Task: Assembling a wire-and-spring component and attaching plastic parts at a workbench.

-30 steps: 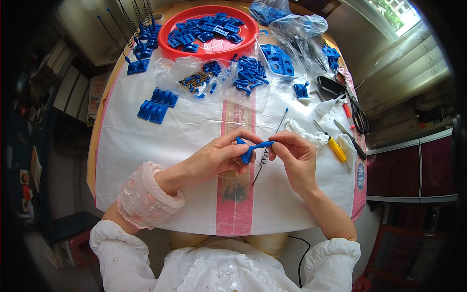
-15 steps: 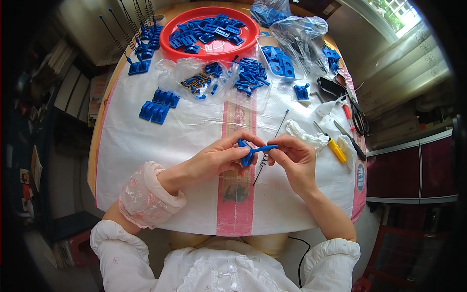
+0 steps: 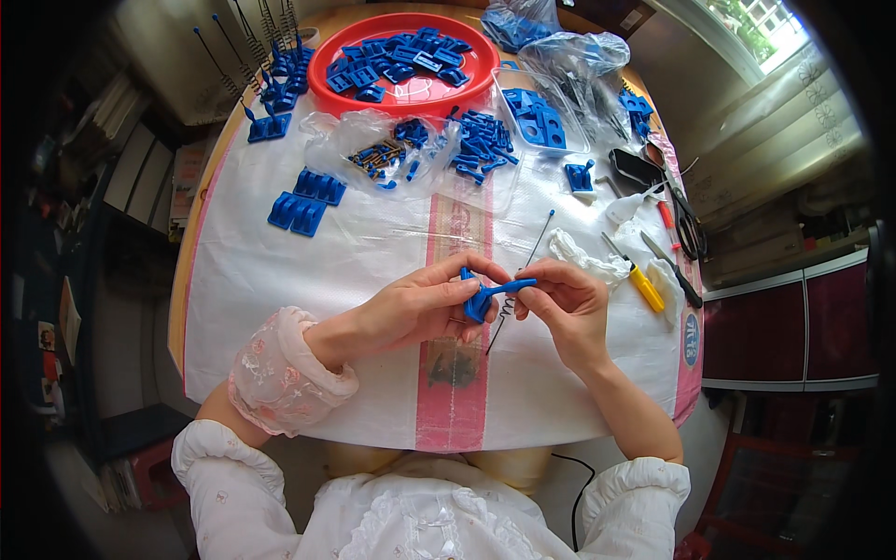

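Observation:
Over the middle of the table, my left hand (image 3: pixel 415 306) pinches a small blue plastic bracket (image 3: pixel 478 308) between thumb and fingers. A slim blue lever (image 3: pixel 513 286) sticks out of the bracket toward the right. Its outer end is between the thumb and fingertips of my right hand (image 3: pixel 567 301). Beneath the hands lies a thin dark rod (image 3: pixel 539 240) with a blue tip and a coiled part, partly hidden by my right fingers. Whether the lever is fixed in the bracket, I cannot tell.
A red round tray (image 3: pixel 322 93) of blue parts stands at the back. Nearer are a plastic bag (image 3: pixel 327 140) with brass-coloured pins, a pile of blue levers (image 3: pixel 483 145) and blue brackets (image 3: pixel 297 214). To the right lie a yellow-handled screwdriver (image 3: pixel 646 289), a knife (image 3: pixel 689 287) and scissors (image 3: pixel 689 224).
Both hands and the blue bracket have shifted very slightly to the right and down. The grip of each hand looks the same.

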`<action>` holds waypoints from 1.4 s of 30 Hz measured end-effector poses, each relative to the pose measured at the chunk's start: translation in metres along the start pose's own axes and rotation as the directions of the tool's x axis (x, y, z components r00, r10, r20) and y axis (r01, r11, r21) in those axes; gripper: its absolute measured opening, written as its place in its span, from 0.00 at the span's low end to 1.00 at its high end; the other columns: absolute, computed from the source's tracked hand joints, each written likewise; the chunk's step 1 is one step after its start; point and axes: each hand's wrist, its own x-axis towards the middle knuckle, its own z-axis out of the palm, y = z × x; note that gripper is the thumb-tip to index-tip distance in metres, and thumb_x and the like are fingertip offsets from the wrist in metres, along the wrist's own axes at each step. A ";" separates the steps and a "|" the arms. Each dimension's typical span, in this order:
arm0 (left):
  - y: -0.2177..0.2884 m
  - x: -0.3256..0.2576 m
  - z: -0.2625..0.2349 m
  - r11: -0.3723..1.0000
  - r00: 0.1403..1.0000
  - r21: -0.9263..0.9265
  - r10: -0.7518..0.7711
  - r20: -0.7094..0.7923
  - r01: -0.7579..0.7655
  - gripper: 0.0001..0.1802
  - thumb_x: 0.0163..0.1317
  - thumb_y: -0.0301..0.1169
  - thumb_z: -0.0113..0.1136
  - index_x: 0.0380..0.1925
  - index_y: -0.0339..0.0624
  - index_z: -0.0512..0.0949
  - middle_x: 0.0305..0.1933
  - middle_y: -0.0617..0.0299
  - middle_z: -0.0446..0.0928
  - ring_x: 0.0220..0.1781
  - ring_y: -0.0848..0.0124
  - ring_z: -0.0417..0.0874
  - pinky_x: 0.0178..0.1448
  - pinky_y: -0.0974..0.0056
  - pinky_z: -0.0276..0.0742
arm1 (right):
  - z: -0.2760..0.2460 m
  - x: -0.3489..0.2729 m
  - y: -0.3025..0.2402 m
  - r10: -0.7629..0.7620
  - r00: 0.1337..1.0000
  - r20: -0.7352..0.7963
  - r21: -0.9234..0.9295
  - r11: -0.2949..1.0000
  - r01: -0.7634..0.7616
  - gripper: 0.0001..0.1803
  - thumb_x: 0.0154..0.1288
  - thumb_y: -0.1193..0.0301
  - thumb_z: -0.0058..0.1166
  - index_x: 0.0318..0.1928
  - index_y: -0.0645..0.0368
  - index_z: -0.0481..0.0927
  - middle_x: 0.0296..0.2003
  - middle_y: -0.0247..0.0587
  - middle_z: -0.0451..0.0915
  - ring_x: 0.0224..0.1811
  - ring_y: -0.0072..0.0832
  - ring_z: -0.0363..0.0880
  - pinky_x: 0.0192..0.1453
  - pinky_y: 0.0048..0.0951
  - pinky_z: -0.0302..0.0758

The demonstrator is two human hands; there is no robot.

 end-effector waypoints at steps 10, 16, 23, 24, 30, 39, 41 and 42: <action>0.002 -0.001 0.001 0.999 0.999 -0.017 -0.037 -0.007 0.037 0.19 0.76 0.38 0.44 0.62 0.45 0.64 0.46 0.59 0.72 0.40 0.73 0.73 0.46 0.68 0.70 | 0.000 -0.001 -0.001 -0.010 1.000 0.019 -0.005 1.000 0.010 0.10 0.64 0.85 0.56 0.46 0.71 0.79 0.36 0.43 0.82 0.34 0.23 0.81 0.38 0.23 0.79; -0.002 0.000 -0.002 1.000 0.999 -0.004 -0.014 0.030 0.014 0.20 0.75 0.39 0.46 0.62 0.44 0.65 0.47 0.58 0.72 0.41 0.73 0.72 0.47 0.67 0.70 | -0.001 -0.001 -0.002 -0.002 1.000 0.029 -0.021 1.000 0.003 0.11 0.64 0.85 0.57 0.47 0.71 0.79 0.36 0.42 0.82 0.34 0.22 0.82 0.37 0.21 0.80; 0.000 -0.001 -0.003 1.000 0.999 -0.019 -0.013 0.048 0.014 0.20 0.75 0.40 0.46 0.62 0.44 0.64 0.47 0.58 0.72 0.43 0.73 0.72 0.48 0.66 0.70 | -0.001 -0.001 -0.002 0.002 1.000 0.031 -0.011 1.000 -0.001 0.11 0.64 0.84 0.58 0.47 0.71 0.79 0.37 0.43 0.83 0.34 0.22 0.82 0.38 0.21 0.81; 0.000 -0.001 -0.002 1.000 0.999 -0.020 -0.016 0.049 0.017 0.20 0.75 0.40 0.46 0.62 0.44 0.64 0.47 0.58 0.72 0.43 0.73 0.72 0.48 0.66 0.70 | -0.001 -0.001 -0.002 0.002 1.000 0.030 -0.008 1.000 -0.001 0.11 0.64 0.84 0.58 0.47 0.71 0.79 0.37 0.44 0.83 0.34 0.22 0.82 0.38 0.21 0.81; -0.001 0.000 0.001 1.000 0.999 -0.024 -0.016 0.033 0.016 0.20 0.75 0.40 0.46 0.62 0.44 0.64 0.48 0.59 0.72 0.43 0.72 0.72 0.48 0.66 0.70 | -0.004 -0.001 0.000 0.005 0.999 0.037 -0.022 1.000 -0.004 0.11 0.64 0.84 0.58 0.47 0.71 0.79 0.38 0.44 0.83 0.34 0.23 0.83 0.38 0.22 0.81; -0.004 -0.002 -0.001 0.999 1.000 -0.045 -0.013 0.019 0.014 0.22 0.75 0.40 0.46 0.63 0.41 0.61 0.49 0.57 0.72 0.44 0.71 0.72 0.49 0.67 0.70 | -0.004 -0.001 0.001 0.007 1.000 0.027 0.020 1.000 -0.007 0.11 0.62 0.85 0.58 0.46 0.71 0.79 0.38 0.42 0.81 0.35 0.23 0.83 0.38 0.22 0.81; -0.005 -0.001 -0.002 0.999 1.000 -0.033 -0.012 0.016 0.012 0.23 0.75 0.40 0.47 0.63 0.41 0.61 0.49 0.57 0.72 0.45 0.71 0.72 0.50 0.66 0.70 | -0.005 -0.001 -0.001 -0.013 1.000 0.028 -0.005 1.000 0.014 0.11 0.62 0.85 0.59 0.46 0.71 0.79 0.38 0.42 0.81 0.36 0.23 0.83 0.37 0.22 0.82; -0.005 0.000 -0.002 1.000 1.000 -0.023 -0.014 0.018 0.015 0.23 0.75 0.40 0.47 0.63 0.41 0.61 0.49 0.58 0.72 0.45 0.71 0.72 0.50 0.66 0.70 | -0.005 -0.002 -0.002 -0.024 0.999 0.029 -0.017 1.000 0.024 0.11 0.62 0.85 0.59 0.45 0.72 0.79 0.38 0.42 0.81 0.36 0.23 0.83 0.37 0.22 0.82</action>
